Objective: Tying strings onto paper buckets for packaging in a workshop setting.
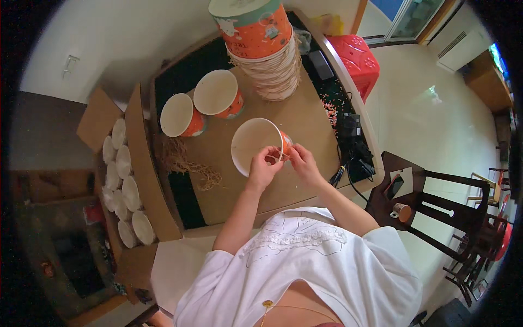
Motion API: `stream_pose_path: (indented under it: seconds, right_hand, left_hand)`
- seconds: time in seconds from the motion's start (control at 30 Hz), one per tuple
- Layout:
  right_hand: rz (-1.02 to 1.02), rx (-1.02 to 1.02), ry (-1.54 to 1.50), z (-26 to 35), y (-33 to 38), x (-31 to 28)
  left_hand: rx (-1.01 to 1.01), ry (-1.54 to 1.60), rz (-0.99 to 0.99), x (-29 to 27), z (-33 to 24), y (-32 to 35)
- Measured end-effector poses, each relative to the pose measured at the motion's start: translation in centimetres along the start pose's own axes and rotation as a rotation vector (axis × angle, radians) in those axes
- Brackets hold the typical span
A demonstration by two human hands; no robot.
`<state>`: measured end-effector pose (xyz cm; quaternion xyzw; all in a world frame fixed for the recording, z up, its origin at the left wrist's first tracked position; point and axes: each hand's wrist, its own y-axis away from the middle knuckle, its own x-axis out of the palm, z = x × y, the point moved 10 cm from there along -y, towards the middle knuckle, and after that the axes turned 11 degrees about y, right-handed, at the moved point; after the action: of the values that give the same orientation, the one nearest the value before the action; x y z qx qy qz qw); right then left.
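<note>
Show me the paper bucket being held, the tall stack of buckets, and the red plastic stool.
paper bucket (251, 143): head view, on its white inner wall.
stack of buckets (256, 32): head view, on the orange side of the top bucket.
red plastic stool (357, 57): head view, on its seat top.

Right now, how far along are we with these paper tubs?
Two orange tubs stand open-side up on the table, apparently finished. One tub is in hand: the left hand and right hand both work at its rim. A tall nested stack stands behind, so much seems left. A cardboard box on the left holds more white tubs.
</note>
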<state>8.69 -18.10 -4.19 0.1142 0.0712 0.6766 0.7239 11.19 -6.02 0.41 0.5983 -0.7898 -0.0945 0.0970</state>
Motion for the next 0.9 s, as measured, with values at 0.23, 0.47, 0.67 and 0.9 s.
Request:
stream_pose_path:
  seconds: [0.23,0.47,0.67,0.9]
  right_hand:
    - [0.083,0.002,0.06,-0.3,1.4,-0.5]
    - [0.182,-0.238,0.363,4.7,4.7,1.7]
    - [0.081,-0.054,0.215,6.0,5.5,1.1]
    - [-0.011,-0.103,0.139,3.6,4.6,0.2]
  left_hand:
    - [0.065,-0.31,-0.055,-1.1,0.3,1.6]
    - [0.114,-0.082,0.056,0.4,-3.6,3.5]
    - [0.185,-0.35,-0.113,0.0,-4.4,4.4]
    - [0.334,-0.475,-0.058,1.7,-4.0,3.4]
